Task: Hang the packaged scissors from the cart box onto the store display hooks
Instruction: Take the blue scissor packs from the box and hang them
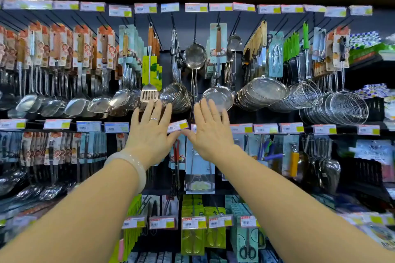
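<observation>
My left hand (151, 129) and my right hand (210, 129) are both raised flat in front of the display wall, fingers spread, backs toward me, thumbs almost touching. Neither holds anything. A ring sits on a left finger and a pale bangle (130, 166) on the left wrist. Packaged scissors (248, 241) on teal cards hang on a low hook at the bottom, below my right forearm. More carded scissors (152, 211) hang lower centre. The cart box is out of view.
Rows of hooks carry ladles (74, 104), a slotted spatula (149, 92), strainers (263, 92) and wire skimmers (342, 107) on the top row. Price tags (178, 126) line the rails. Carded tools (199, 166) hang on the middle row behind my hands.
</observation>
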